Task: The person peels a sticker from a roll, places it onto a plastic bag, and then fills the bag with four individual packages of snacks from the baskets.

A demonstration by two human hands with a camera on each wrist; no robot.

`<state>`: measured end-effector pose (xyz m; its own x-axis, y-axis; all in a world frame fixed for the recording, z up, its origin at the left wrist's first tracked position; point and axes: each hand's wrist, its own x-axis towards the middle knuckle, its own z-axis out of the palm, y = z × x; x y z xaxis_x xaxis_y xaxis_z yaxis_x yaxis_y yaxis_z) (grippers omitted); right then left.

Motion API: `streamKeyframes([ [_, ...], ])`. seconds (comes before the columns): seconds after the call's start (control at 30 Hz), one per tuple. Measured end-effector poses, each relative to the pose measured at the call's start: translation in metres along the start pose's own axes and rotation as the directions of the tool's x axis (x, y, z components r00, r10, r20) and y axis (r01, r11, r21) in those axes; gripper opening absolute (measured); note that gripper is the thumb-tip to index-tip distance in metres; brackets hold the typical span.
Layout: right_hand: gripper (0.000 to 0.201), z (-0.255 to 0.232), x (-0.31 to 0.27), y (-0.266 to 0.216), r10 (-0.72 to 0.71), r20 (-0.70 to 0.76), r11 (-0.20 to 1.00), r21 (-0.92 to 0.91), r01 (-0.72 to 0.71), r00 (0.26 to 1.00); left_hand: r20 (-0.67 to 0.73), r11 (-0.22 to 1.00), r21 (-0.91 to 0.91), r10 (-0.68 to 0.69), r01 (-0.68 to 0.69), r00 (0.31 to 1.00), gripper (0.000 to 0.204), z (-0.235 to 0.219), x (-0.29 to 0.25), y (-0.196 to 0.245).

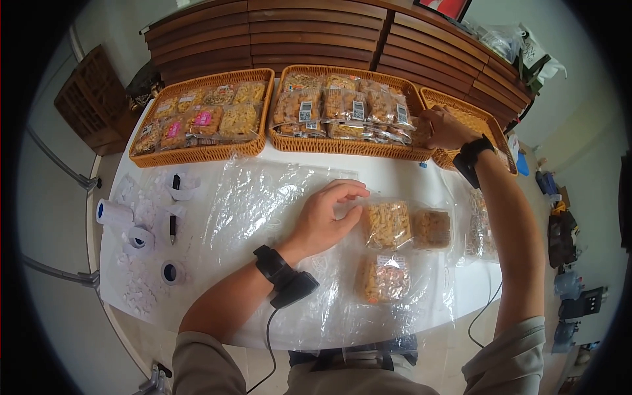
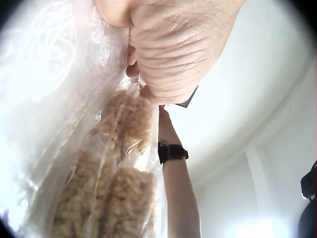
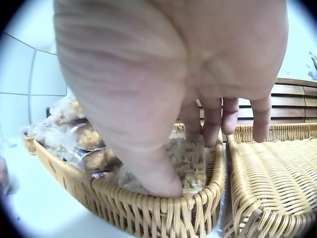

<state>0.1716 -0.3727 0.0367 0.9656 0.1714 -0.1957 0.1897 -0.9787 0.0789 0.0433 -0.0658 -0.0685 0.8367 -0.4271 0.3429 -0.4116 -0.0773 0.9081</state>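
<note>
My left hand (image 1: 327, 214) rests on a large clear plastic bag (image 1: 253, 197), fingers and thumb loosely bent beside the snack packs. Under that plastic lie a pale snack pack (image 1: 387, 225), a browner one (image 1: 432, 228) and a labelled one (image 1: 385, 278). At the right end of the middle wicker basket (image 1: 349, 150), my right hand (image 1: 446, 127) reaches in and holds a clear snack pack (image 3: 190, 158). In the right wrist view its thumb is on the near side and the fingers on the far side, partly hiding the pack.
A left wicker basket (image 1: 197, 155) holds several snack packs. To the right stands another wicker basket (image 1: 471, 108). Label rolls (image 1: 172, 272), a black pen (image 1: 172, 229) and paper scraps (image 1: 138, 283) lie at the table's left. Wooden drawers (image 1: 316, 33) stand behind.
</note>
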Motion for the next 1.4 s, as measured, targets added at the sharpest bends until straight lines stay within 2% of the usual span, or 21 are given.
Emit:
streamKeyframes([
  [0.03, 0.07, -0.003, -0.002, -0.004, -0.012, -0.003, 1.0, -0.022, 0.012, 1.0, -0.003, 1.0, -0.004, 0.001, -0.001, 1.0, 0.027, 0.0, 0.0, -0.001],
  [0.13, 0.064, 0.003, -0.002, 0.001, 0.015, -0.102, 0.99, 0.143, -0.001, 0.995, -0.01, 1.0, -0.013, 0.0, 0.0, 1.0, 0.027, 0.0, 0.0, 0.0],
  [0.23, 0.07, -0.002, -0.002, 0.007, 0.068, -0.001, 0.958, 0.278, -0.065, 0.998, -0.009, 1.0, -0.01, -0.002, 0.002, 1.0, 0.027, 0.001, 0.0, -0.001],
  [0.33, 0.071, 0.008, -0.001, 0.02, 0.013, -0.149, 0.935, 0.351, 0.041, 0.989, -0.004, 1.0, -0.006, -0.007, 0.007, 1.0, 0.027, 0.0, 0.0, 0.001],
  [0.43, 0.064, 0.003, 0.001, 0.028, 0.032, -0.084, 0.854, 0.52, 0.017, 0.996, -0.003, 1.0, -0.005, -0.01, 0.01, 1.0, 0.027, 0.0, 0.0, 0.002],
  [0.53, 0.056, -0.002, -0.001, 0.034, -0.011, -0.002, 0.778, 0.628, 0.01, 1.0, -0.003, 1.0, -0.003, -0.006, 0.006, 1.0, 0.027, 0.0, 0.0, 0.001],
  [0.67, 0.05, -0.008, -0.018, 0.039, 0.068, -0.048, 0.56, 0.829, 0.002, 0.997, -0.039, 1.0, 0.015, 0.025, -0.025, 0.999, 0.023, 0.002, 0.001, 0.0],
  [0.73, 0.047, -0.001, -0.018, 0.054, 0.121, -0.082, 0.417, 0.908, 0.024, 0.989, -0.015, 1.0, -0.017, -0.019, 0.019, 1.0, 0.026, 0.002, 0.001, 0.001],
  [0.83, 0.039, -0.01, -0.031, 0.064, 0.17, -0.065, 0.324, 0.946, 0.007, 0.983, 0.003, 0.998, -0.034, -0.048, 0.048, 0.999, 0.027, 0.0, 0.001, 0.004],
  [1.0, 0.027, -0.003, -0.048, 0.122, 0.42, -0.101, 0.342, 0.938, -0.054, 0.902, -0.026, 1.0, -0.023, -0.019, 0.018, 0.999, 0.026, 0.002, 0.002, 0.003],
  [1.1, 0.031, 0.014, -0.067, 0.153, 0.634, -0.225, 0.407, 0.911, -0.072, 0.74, 0.006, 0.999, -0.03, -0.038, 0.038, 0.999, 0.027, 0.0, 0.002, 0.003],
  [1.13, 0.028, 0.03, -0.062, 0.2, 0.579, -0.212, 0.422, 0.904, -0.066, 0.787, 0.008, 0.999, -0.027, -0.04, 0.041, 0.999, 0.027, 0.0, 0.002, 0.004],
  [1.23, 0.029, 0.036, -0.086, 0.231, 0.589, -0.21, 0.472, 0.874, -0.121, 0.78, 0.013, 0.998, -0.033, -0.056, 0.056, 0.998, 0.027, 0.0, 0.002, 0.005],
  [1.27, 0.022, 0.047, -0.09, 0.234, 0.677, -0.273, 0.452, 0.887, -0.093, 0.683, 0.013, 0.998, -0.032, -0.056, 0.056, 0.998, 0.027, 0.0, 0.002, 0.007],
  [1.37, 0.023, 0.048, -0.105, 0.258, 0.699, -0.212, 0.5, 0.828, -0.254, 0.683, 0.014, 0.998, -0.024, -0.058, 0.058, 0.998, 0.027, 0.0, 0.002, 0.008],
  [1.4, 0.023, 0.052, -0.107, 0.264, 0.721, -0.216, 0.5, 0.82, -0.278, 0.659, 0.014, 0.998, -0.022, -0.058, 0.058, 0.998, 0.027, -0.001, 0.002, 0.008],
])
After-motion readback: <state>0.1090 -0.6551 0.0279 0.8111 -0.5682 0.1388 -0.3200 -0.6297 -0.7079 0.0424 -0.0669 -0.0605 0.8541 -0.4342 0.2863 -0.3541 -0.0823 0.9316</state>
